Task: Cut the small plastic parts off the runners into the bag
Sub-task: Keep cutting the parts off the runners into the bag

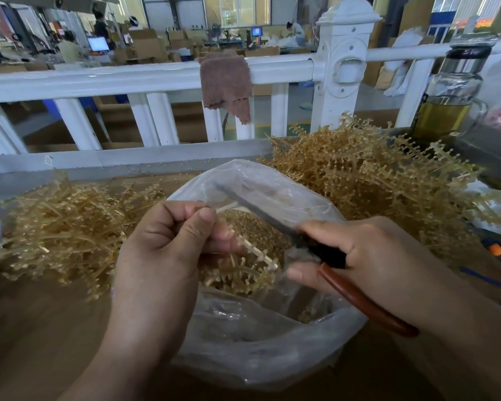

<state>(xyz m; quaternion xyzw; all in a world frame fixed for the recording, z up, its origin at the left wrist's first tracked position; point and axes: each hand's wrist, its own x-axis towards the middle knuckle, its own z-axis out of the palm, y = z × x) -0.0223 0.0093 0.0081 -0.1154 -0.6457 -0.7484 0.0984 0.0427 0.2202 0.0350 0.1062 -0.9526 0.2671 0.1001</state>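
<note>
While we work at the bench (pixel 41 328), the clear plastic bag (pixel 258 348) stands open in front of us, and we place everything else by it. Over the bag's mouth our left grip (pixel 162 247) is clenched on a pale runner (pixel 256 252), pinched between thumb and forefinger, its free end slanting down to the right with short stubs along both sides; more amber runners bunch under that hand, just above the bag's opening. To the right of the bag's mouth our right grip (pixel 368 256) is closed round the cutter (pixel 356 296), whose reddish-brown handle juts out beneath the palm while its dark blades reach up and left across the opening. The blades are blurred, so we cannot tell whether they are parted, and they look apart from the held runner. Inside the bag, at its far side, lies a heap of small amber parts (pixel 252 224). Left of the bag sprawls a low pile of runners (pixel 64 227); right of and behind the bag rises a taller tangled pile (pixel 373 183). Beyond the bag runs a white railing (pixel 128 79) with a brown cloth (pixel 226 82) draped over its top rail. Far right of the bag, past the taller pile, stands a glass bottle (pixel 451 99) holding yellowish liquid.
</note>
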